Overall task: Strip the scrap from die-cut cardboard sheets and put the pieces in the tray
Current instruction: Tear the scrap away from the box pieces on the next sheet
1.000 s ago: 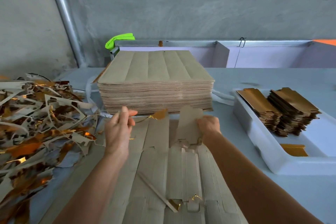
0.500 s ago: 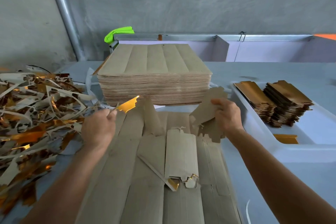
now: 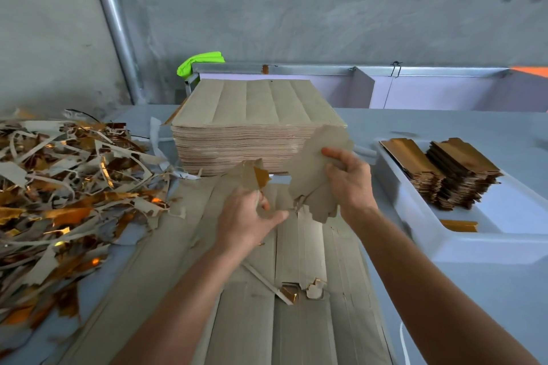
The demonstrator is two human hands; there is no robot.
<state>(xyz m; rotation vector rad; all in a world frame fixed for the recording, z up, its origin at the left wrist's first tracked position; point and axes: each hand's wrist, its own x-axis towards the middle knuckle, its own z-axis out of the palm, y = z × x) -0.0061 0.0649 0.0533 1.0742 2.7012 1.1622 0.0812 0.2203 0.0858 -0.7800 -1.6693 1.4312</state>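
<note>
Two hands gripping: right [image 3: 350,184] jagged kraft piece [image 3: 318,175], left [image 3: 246,216] gold-backed piece [image 3: 252,175]

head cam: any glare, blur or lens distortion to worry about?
Head view: soft, even light, faint shadows; gold foil in the scrap pile throws bright glints; wide-angle bends the wall pipe; left hand and right hand show slight motion blur.

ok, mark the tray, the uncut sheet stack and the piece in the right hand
tray [image 3: 421,231]: head view, bare near-left wall.
uncut sheet stack [image 3: 261,104]: head view, middle of the top sheet.
piece in the right hand [image 3: 314,175]: head view, flat grey face left of the fingers.
</note>
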